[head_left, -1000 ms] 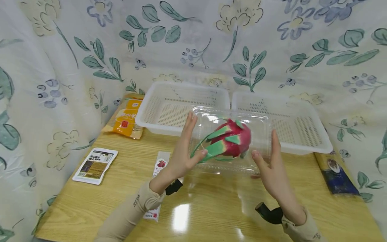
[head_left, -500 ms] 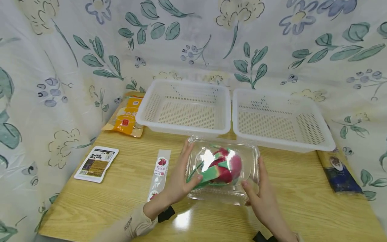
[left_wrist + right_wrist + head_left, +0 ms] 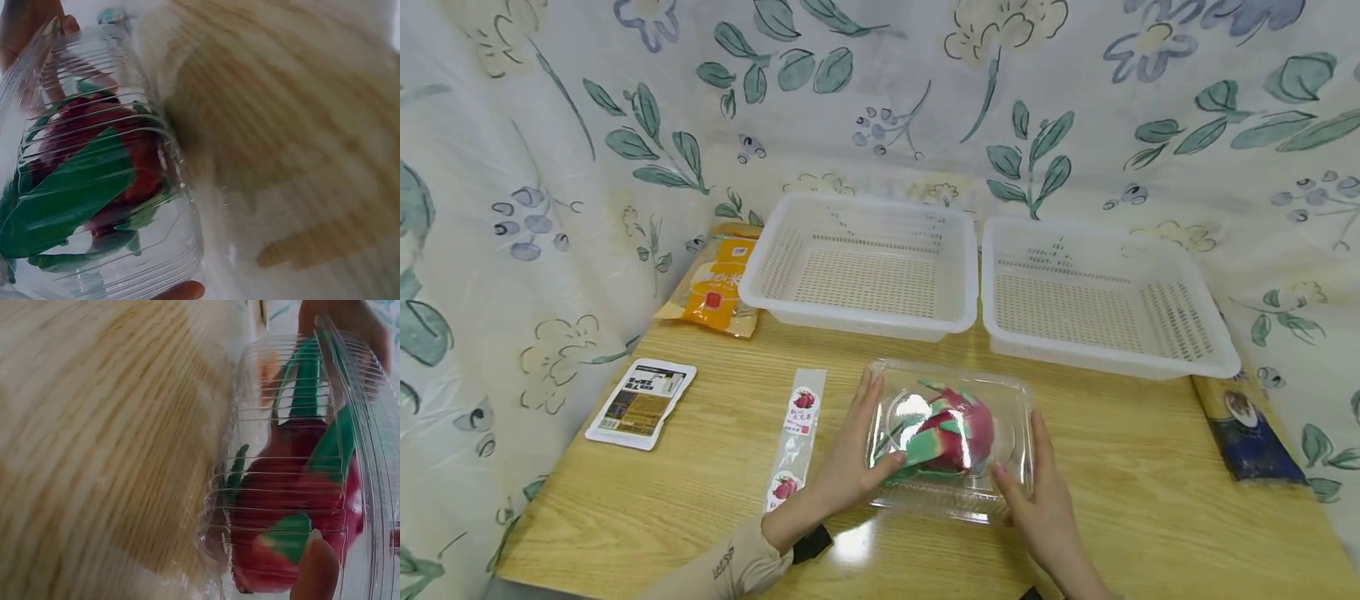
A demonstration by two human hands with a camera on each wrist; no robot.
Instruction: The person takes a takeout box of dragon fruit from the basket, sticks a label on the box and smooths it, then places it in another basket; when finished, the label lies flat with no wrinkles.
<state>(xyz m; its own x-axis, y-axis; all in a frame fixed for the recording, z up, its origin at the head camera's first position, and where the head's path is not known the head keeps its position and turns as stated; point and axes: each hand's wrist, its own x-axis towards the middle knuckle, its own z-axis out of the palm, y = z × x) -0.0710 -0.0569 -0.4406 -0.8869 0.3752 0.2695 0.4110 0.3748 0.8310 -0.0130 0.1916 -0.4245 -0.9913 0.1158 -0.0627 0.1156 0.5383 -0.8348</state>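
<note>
A closed clear plastic clamshell box [image 3: 1013, 408] is low over the table's middle. Through its lid shows a dragon fruit [image 3: 972, 433], magenta with green scales, which both wrist views also catch through the ribbed wall. My left hand [image 3: 842, 462] grips the box's left side, thumb over the front edge. On the opposite side my right hand [image 3: 1043, 508] holds it, fingers along the wall and thumb at the front; a fingertip [image 3: 317, 569] presses the plastic in the right wrist view. Whether the box's bottom touches the wood I cannot tell. Left of the box lies a strip of dragon fruit stickers [image 3: 797, 417].
Two white perforated baskets [image 3: 857, 312] [image 3: 1112, 354] stand side by side behind the box. An orange-labelled food bag [image 3: 718, 287] is at the back left, a white flat pouch [image 3: 642, 404] at the left. A dark blue packet [image 3: 1251, 433] lies far right. A floral curtain [image 3: 880, 100] hangs behind.
Both hands have brought the box down and toward the table's front, from tilted up before the baskets to nearly flat. The sticker strip is less covered by the left arm now.
</note>
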